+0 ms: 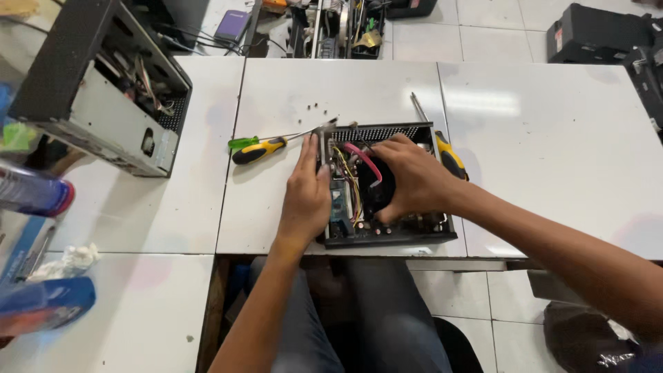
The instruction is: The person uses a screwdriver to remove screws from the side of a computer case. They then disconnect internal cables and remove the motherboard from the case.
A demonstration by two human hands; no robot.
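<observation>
Centre of the frame: a small black metal power-supply box (387, 235) lies open on the glossy white table (552, 159), its far wall a perforated grille. The left hand (305, 197) lies flat along the box's left edge, fingers straight and pressed together, pointing up the frame. The right hand (414, 181) reaches in from the right, fingers curled and a little spread over the round black fan (376, 197) inside; whether it truly grips the fan, I cannot tell. A bundle of thin yellow, red and pink wires (352, 173) snakes between the two hands, beside a blue-green circuit board (340, 207).

Left of the box, a yellow-and-black handled screwdriver (262, 149) with a slim steel shaft lies on the table, touching a green-handled one (243, 143). A third yellow-handled tool (450, 157) lies just behind the right wrist. Tiny dark screws (307, 107) dot the tabletop above. Upper left, a bigger grey computer case (103, 90) lies tilted, open, cables showing.
</observation>
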